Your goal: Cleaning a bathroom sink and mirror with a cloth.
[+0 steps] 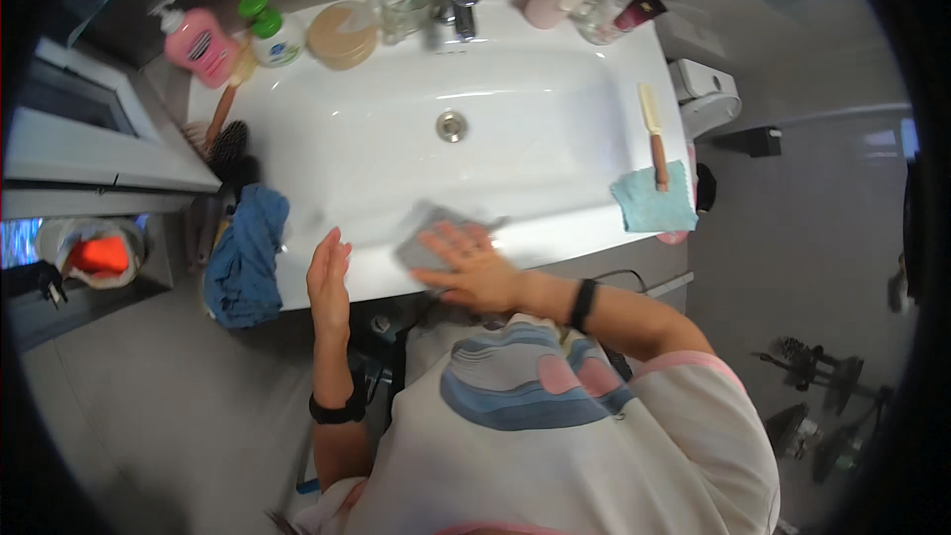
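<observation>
Now the right hand (pixel 471 266) is flat out, fingers spread over a grey cloth (pixel 412 246), on the front ledge of the white sink (pixel 555 246), right near its outer edge. Over to the left hand (pixel 330 282): holding nothing, fingers straight and together, just above that same edge, well apart from the cloth. Open ledge runs rightward to a pale blue cloth (pixel 649 210), soft and squarish, a wooden-handled brush (pixel 660 159) laid partly across it. Left end, a crumpled darker blue towel (pixel 248 258) droops over the corner. Ahead, glossy basin slopes smoothly to a round metal drain (pixel 452 126). And along the back: squat tan tub (pixel 342 35), pink pump bottle (pixel 203 48) with dark label print, green-topped white bottle (pixel 274 40), its label too small to read.
</observation>
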Demonstrator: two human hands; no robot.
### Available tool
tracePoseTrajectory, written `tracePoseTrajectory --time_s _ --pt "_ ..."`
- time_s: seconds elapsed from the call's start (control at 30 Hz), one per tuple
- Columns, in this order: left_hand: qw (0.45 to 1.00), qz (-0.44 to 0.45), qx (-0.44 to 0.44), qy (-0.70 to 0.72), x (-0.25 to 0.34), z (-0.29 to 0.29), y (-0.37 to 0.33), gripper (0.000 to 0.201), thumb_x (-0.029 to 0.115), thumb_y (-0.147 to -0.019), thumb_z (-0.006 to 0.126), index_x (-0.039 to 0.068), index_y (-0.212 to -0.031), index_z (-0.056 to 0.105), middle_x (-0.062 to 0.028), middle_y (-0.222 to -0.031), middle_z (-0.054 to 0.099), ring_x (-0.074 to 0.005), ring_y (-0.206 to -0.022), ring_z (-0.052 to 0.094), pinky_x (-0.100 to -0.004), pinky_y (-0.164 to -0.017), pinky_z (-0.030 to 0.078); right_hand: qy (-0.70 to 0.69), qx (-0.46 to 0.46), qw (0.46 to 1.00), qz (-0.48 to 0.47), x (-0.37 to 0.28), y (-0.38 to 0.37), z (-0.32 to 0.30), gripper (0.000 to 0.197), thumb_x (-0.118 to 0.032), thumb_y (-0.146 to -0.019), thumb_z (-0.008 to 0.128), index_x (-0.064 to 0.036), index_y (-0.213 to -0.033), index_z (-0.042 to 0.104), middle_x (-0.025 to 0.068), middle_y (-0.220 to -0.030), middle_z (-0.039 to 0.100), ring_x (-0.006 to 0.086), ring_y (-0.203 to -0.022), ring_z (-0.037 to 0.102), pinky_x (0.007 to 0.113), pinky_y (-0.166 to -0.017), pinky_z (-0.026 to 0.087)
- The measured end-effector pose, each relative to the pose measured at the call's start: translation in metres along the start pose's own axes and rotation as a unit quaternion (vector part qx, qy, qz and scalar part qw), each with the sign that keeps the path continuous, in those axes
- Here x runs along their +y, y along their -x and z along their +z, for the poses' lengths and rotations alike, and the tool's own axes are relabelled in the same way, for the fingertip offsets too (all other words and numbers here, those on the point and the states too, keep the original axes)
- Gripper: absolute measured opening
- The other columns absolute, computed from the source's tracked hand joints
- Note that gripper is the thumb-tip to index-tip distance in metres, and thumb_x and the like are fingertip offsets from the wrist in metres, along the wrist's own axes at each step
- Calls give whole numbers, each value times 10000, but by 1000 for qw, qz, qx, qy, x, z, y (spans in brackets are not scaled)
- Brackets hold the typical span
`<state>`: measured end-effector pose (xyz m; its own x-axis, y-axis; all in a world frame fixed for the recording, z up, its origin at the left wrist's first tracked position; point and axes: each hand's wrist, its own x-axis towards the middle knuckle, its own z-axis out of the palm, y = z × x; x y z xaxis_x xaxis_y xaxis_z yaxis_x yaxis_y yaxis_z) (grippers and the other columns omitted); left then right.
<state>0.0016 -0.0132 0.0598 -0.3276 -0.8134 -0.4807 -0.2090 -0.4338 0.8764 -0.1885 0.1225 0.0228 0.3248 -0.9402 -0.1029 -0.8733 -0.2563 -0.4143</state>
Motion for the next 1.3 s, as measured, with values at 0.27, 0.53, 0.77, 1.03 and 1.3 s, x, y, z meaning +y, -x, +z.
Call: tracePoseTrajectory --time_s 0.27,0.53,0.77,1.03,1.3 --pt "867 289 -128 -385 -43 51 22 457 223 -820 511 -37 -1181 407 -229 -1275 342 -379 -1176 335 -427 -963 277 -34 -31 998 -38 15 13 1 597 -405 -781 523 -332 -1311 258 77 -1420 57 320 -1298 51 533 -1001 100" --pt "859 320 9 -400 -60 74 42 330 148 -804 526 -25 -1083 495 -212 -1243 383 -365 -1161 355 -455 -980 237 -3 -42 970 240 85 129 -42 624 -446 -753 520 -223 -1297 310 127 -1345 257 316 -1238 213 513 -962 160" --pt "893 261 212 -300 -63 37 55 234 68 -823 479 -37 -1026 526 -182 -1168 463 -305 -1025 482 -350 -819 408 -99 -154 957 223 61 -5 -15 551 -486 -807 355 -213 -1285 317 100 -1315 337 306 -1233 276 491 -992 178" --pt "863 296 284 -294 -55 41 49 252 68 -842 446 -44 -1062 493 -194 -1195 429 -322 -1081 433 -375 -873 367 -107 -72 989 72 0 -57 -4 545 -340 -816 450 -175 -1305 276 119 -1320 315 293 -1209 304 454 -966 234" --pt "803 352 -134 -462 -38 144 47 633 334 -729 611 43 -1239 374 -194 -1288 335 -359 -1206 280 -479 -979 203 -170 58 977 119 62 73 -20 584 -293 -773 525 -126 -1288 308 166 -1316 295 327 -1236 244 466 -992 192"
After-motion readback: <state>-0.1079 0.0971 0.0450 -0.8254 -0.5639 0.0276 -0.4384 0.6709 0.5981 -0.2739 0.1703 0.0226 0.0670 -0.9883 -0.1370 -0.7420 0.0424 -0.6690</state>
